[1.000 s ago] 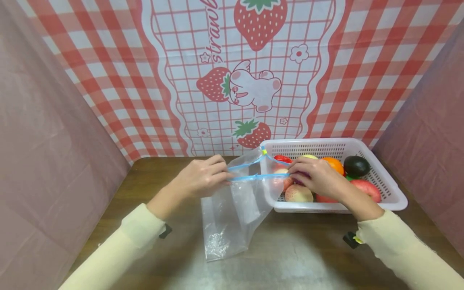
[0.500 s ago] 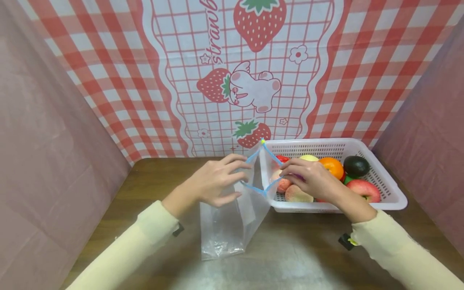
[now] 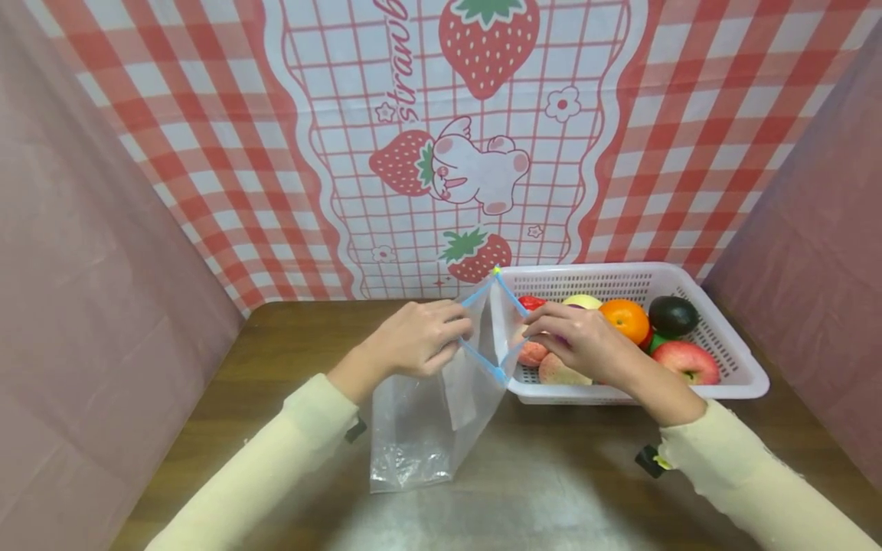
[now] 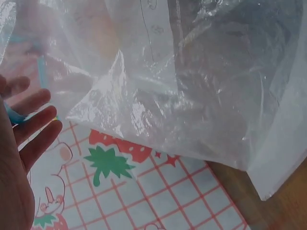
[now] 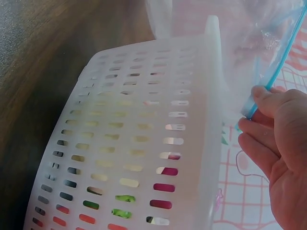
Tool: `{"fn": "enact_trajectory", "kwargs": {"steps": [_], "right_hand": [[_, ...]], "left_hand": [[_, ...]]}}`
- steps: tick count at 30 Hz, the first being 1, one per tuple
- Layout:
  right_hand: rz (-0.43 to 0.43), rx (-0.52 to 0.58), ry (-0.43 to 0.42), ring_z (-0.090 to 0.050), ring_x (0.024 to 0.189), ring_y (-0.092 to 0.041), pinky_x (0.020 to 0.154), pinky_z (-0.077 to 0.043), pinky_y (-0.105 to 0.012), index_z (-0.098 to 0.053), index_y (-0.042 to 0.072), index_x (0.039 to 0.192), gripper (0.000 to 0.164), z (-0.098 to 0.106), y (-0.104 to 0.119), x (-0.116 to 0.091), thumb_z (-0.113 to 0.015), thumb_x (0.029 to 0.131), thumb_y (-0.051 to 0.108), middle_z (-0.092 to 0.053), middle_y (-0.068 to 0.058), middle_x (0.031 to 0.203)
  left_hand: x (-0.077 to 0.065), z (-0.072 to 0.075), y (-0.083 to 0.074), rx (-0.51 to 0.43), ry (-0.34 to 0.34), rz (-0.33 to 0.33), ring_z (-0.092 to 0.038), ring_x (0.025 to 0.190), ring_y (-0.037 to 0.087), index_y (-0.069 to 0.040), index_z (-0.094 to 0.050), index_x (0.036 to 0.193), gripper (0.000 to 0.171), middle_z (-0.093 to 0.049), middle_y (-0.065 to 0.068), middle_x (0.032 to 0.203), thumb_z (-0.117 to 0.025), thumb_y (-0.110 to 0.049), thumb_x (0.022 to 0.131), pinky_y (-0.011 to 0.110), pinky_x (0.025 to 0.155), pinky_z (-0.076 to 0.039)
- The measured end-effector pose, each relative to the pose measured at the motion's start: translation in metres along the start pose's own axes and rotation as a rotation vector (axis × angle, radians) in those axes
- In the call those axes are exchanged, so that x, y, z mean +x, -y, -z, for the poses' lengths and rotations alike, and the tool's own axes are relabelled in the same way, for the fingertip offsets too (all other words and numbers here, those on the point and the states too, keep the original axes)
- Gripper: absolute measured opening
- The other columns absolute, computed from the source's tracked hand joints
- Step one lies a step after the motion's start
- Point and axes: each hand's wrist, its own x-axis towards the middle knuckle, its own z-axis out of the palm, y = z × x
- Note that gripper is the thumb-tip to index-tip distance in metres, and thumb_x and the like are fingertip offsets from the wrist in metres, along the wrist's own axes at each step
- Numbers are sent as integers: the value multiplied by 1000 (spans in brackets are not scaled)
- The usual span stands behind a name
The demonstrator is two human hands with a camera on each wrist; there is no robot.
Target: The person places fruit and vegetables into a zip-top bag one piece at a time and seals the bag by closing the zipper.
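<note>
A clear plastic zip bag (image 3: 413,444) hangs between both hands, its blue-edged mouth spread into a diamond. A small yellow tab (image 3: 497,270) marks the far corner of the mouth. My left hand (image 3: 423,337) pinches the left side of the blue rim. In the left wrist view, the fingers (image 4: 36,134) of that hand lie along the blue strip. My right hand (image 3: 586,340) pinches the opposite side, and the right wrist view shows the thumb and fingers on the blue zip strip (image 5: 288,48). Through the film a white label (image 3: 462,398) shows.
Just right of the bag stands a white perforated basket (image 3: 740,367). It holds an orange (image 3: 623,321), a dark green avocado (image 3: 674,317), a red apple (image 3: 685,362), peaches (image 3: 561,371) and other produce. Behind the wooden table (image 3: 276,337) hangs a strawberry-print cloth (image 3: 331,153).
The bag's mouth has widened from a narrow slit to a diamond. My left hand has shifted right, spread its fingers and pinched the rim again. My right hand has moved slightly left.
</note>
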Motion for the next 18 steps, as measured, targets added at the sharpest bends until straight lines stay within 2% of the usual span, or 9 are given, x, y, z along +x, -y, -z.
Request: {"fn": "enact_trajectory", "kwargs": {"steps": [2, 8, 13, 18], "right_hand": [[-12, -5, 2, -74, 89, -18, 78, -63, -35, -76, 13, 96, 26, 0, 0, -1, -87, 73, 7, -75, -2, 103], [-24, -49, -32, -73, 87, -18, 75, -63, -35, -76, 13, 94, 24, 2, -4, -8, -86, 74, 7, -75, -3, 101], [-24, -90, -54, -73, 86, -19, 71, -62, -34, -76, 11, 93, 26, 3, -6, -13, -88, 71, 6, -74, -5, 101], [-27, -99, -46, -74, 87, -19, 72, -63, -34, -78, 10, 94, 26, 4, -6, -15, -88, 70, 6, -75, -4, 101]], "left_hand": [[-2, 1, 4, 18, 0, 3, -64, 89, 15, -15, -66, 95, 19, -69, 0, 99, -51, -18, 84, 25, 64, -55], [-7, 7, 22, 49, 24, 11, -60, 94, 21, -9, -67, 96, 24, -70, 4, 97, -49, -19, 84, 31, 75, -56], [-15, 15, 38, 80, -26, -17, -57, 89, 24, -7, -66, 91, 24, -68, 6, 89, -47, -17, 81, 34, 76, -54], [-15, 15, 40, 68, -81, -42, -58, 90, 25, -6, -67, 93, 23, -69, 7, 90, -49, -17, 83, 36, 79, -55]]}}
